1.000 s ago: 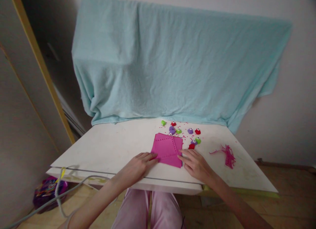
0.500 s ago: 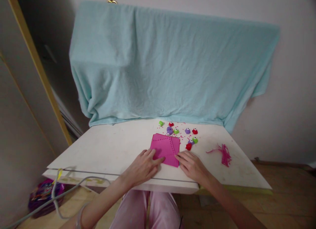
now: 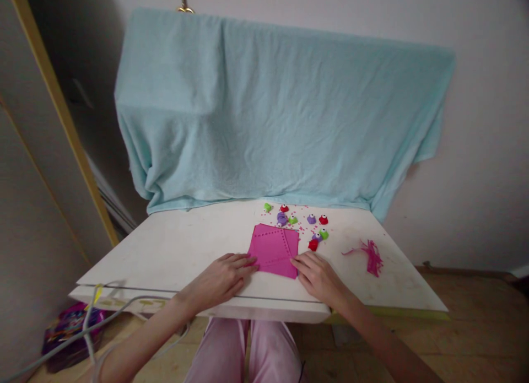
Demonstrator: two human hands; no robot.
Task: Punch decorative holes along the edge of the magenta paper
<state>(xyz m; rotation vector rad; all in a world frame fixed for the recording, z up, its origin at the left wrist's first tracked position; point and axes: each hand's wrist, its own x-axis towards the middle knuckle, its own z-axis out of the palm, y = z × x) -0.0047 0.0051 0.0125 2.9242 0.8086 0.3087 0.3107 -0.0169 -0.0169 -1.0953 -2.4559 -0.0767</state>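
A pink sheet (image 3: 270, 245) with rows of small punched holes lies flat on the white tabletop. It seems to be layered, as a second edge shows slanting across it. My left hand (image 3: 225, 277) rests at its lower left edge, fingers stretched out with the tips on the sheet. On the opposite side, my right hand (image 3: 316, 275) lays its extended fingertips on the right edge. Neither hand's grip closes visibly around the sheet. Just beyond the sheet are several small googly-eyed pieces in green, red and purple, among them a red piece (image 3: 313, 245) near my right hand.
Tiny pink bits are scattered among the eyed pieces. A tangle of pink strips (image 3: 373, 259) lies on the right of the white table (image 3: 173, 251). Behind hangs a light blue cloth (image 3: 281, 113). A grey cable (image 3: 124, 304) runs along the front left edge, above a purple bag (image 3: 68, 330).
My left hand has slid left, from on top of the sheet to its left edge. My right hand stays at the right edge. The view has shifted slightly.
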